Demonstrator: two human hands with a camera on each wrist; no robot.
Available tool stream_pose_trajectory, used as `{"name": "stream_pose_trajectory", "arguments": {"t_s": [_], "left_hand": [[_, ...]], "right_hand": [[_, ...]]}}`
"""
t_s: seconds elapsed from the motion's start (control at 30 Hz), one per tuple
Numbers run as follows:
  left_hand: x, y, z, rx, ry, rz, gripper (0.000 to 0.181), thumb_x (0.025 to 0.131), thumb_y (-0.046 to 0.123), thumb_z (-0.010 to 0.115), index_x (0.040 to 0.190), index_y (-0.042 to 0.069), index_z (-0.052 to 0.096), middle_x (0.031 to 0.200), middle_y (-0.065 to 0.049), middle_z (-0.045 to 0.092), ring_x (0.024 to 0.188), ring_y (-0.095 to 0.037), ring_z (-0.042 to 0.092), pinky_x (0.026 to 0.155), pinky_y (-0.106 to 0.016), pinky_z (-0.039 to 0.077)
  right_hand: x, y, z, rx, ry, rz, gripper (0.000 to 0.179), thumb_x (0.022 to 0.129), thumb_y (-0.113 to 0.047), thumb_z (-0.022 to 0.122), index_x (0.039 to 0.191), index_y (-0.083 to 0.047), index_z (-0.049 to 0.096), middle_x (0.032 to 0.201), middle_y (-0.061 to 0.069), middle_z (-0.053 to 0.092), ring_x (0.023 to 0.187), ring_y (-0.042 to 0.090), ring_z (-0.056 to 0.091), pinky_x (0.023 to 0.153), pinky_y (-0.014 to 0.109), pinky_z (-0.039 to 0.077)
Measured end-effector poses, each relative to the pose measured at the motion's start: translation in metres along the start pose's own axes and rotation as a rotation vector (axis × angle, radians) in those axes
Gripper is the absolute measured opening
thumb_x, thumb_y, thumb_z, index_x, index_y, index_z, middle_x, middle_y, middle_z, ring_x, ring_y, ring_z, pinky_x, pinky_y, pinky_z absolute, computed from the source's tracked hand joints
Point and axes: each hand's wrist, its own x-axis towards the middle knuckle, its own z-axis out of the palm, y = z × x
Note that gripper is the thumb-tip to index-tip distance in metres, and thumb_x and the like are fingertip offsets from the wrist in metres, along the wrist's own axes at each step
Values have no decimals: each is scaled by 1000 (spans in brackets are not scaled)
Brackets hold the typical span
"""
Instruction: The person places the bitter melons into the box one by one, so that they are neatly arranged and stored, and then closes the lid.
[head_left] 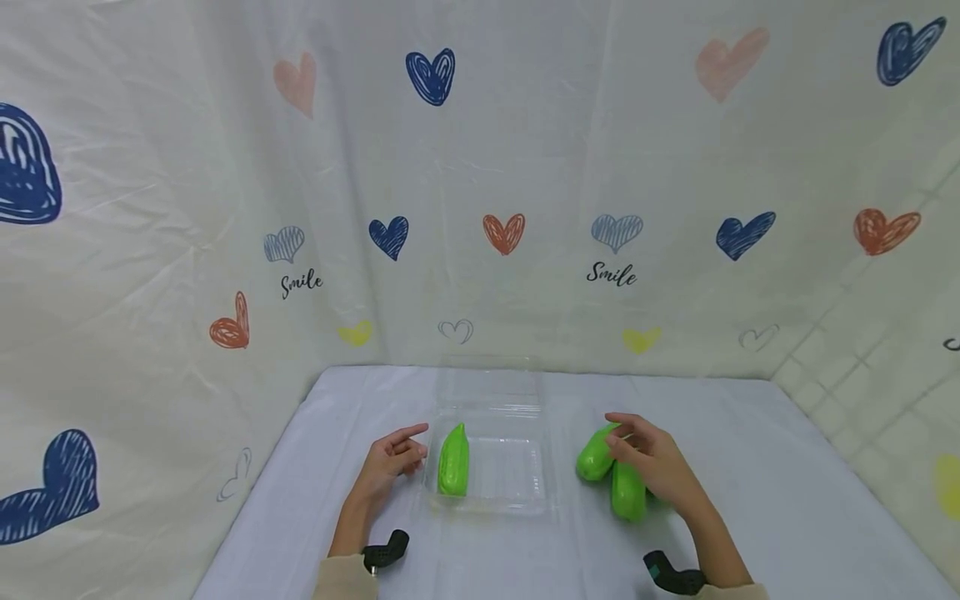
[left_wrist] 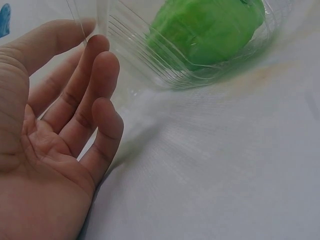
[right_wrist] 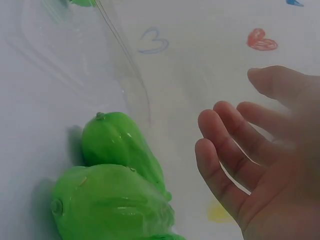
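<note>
A clear plastic clamshell box [head_left: 506,505] lies with its lid raised at the back. One glossy green fruit, long with a pointed tip like a papaya [head_left: 453,462], rests in the box's left side. My left hand [head_left: 390,460] is at the box's left edge, fingers loosely bent and palm bare in the left wrist view. To the right of the box two more green papaya-like fruits [right_wrist: 120,147] [right_wrist: 112,202] lie together on the table. Over them hovers my right hand [head_left: 648,458], its fingers relaxed and apart from the fruits in the right wrist view, holding nothing.
A white cloth covers the table [head_left: 600,567]. Behind it hangs a pale curtain [head_left: 540,300] printed with hearts, and more of it runs along both sides. Each wrist wears a black camera mount [head_left: 386,550].
</note>
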Motion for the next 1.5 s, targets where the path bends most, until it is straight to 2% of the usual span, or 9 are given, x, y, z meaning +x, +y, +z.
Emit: {"name": "stream_pose_trajectory", "arguments": {"t_s": [0.2,0.57,0.83,1.13,1.3,1.5], "left_hand": [[0,1,0,7,-7,3,54,92,10,74,142,2,58,83,6,71,71,-10,63,65,-24,47],[1,-1,1,-2,-42,12,56,92,12,75,143,1,56,84,7,72,72,-9,63,66,-24,49],[-1,0,1,1,-46,22,57,93,13,75,144,0,55,84,7,72,71,-9,63,66,-23,48],[-1,2,1,1,-36,16,54,92,12,75,143,3,57,84,7,72,72,-9,63,66,-24,49],[-1,3,1,-2,-37,13,54,93,11,74,143,2,57,84,7,72,72,-9,63,66,-24,49],[-2,4,0,0,-39,22,55,92,11,74,143,1,56,84,8,72,72,-9,63,67,-24,49]], "right_hand": [[-4,11,-11,14,19,10,41,104,-23,60,142,-7,56,116,19,65,92,18,72,81,26,56],[-12,26,-39,-74,91,28,44,106,-23,58,145,-4,52,115,17,66,89,6,69,77,23,57],[-14,42,-51,-125,104,58,46,106,-26,57,145,-2,52,115,19,66,88,5,70,76,22,56],[-15,55,-57,-143,76,174,60,104,-40,58,149,-2,46,124,22,63,90,3,66,75,26,57],[-15,61,-59,-168,40,265,68,103,-45,59,153,-4,41,134,27,58,96,9,64,76,30,57],[-14,68,-62,-203,-23,342,72,103,-46,59,157,-5,35,142,32,52,113,33,64,79,37,54]]}}
